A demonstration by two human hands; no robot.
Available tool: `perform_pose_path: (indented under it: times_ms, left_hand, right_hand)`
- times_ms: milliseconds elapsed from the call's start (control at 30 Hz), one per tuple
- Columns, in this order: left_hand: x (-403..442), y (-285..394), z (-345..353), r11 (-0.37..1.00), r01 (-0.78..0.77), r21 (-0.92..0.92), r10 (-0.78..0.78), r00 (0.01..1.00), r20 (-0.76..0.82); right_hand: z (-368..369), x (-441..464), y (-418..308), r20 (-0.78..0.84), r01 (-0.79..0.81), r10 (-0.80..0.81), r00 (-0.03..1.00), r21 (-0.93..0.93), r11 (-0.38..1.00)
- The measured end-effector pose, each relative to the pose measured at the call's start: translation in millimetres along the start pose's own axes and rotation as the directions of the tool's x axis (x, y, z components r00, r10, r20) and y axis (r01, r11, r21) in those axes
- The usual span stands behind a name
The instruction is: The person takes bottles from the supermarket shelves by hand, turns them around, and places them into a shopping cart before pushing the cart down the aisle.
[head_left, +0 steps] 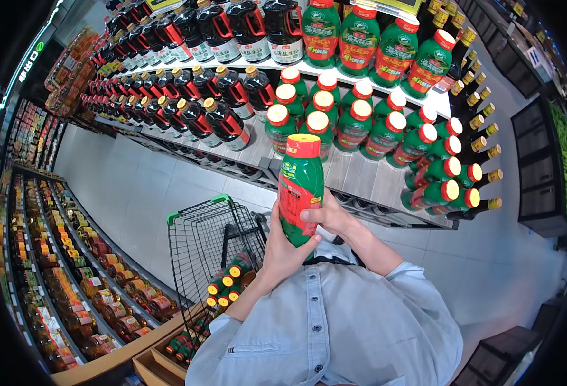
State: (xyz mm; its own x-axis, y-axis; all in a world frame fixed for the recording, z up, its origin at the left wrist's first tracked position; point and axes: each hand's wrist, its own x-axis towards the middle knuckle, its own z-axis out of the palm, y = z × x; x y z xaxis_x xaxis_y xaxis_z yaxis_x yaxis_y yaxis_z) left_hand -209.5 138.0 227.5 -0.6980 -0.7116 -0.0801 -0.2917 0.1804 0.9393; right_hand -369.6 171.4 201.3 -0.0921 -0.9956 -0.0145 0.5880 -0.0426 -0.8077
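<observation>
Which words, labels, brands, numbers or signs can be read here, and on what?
"海天蚝油": apparently, on the green bottles of the upper shelf.
"出口": apparently, on the lit sign at upper left.
Too small or blurred to read surely: labels on the held bottle, the dark bottles and the left-hand shelves' bottles; any numbers.

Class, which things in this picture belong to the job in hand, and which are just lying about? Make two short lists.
Seem part of the job:
green bottle, held by the left hand and right hand
similar green bottles ahead
cart, with yellow-topped bottles inside

Seem just lying about:
dark bottles
amber bottles at far left
</observation>
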Motion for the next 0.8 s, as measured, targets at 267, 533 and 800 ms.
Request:
perform_pose_path:
  times_ms: [267, 533, 800]
  left_hand:
    - [-1.6, -1.2, -0.2, 0.996, -0.067, 0.058, 0.068, 0.997, -0.027]
    - [-10.4, -2.4, -9.0, 0.941, -0.158, -0.301, 0.151, 0.987, -0.047]
    - [0.6, -18.4, -27.8, 0.955, -0.126, -0.268, 0.112, 0.991, -0.067]
  right_hand:
    - [-7.6, -0.4, 8.2, 0.037, -0.006, 0.001, 0.999, 0.127, 0.992]
    - [-4.8, 11.5, -3.3, 0.274, -0.088, -0.142, 0.951, 0.682, 0.726]
    - [-13.8, -11.2, -16.6, 0.191, -0.143, 0.095, 0.977, 0.259, 0.955]
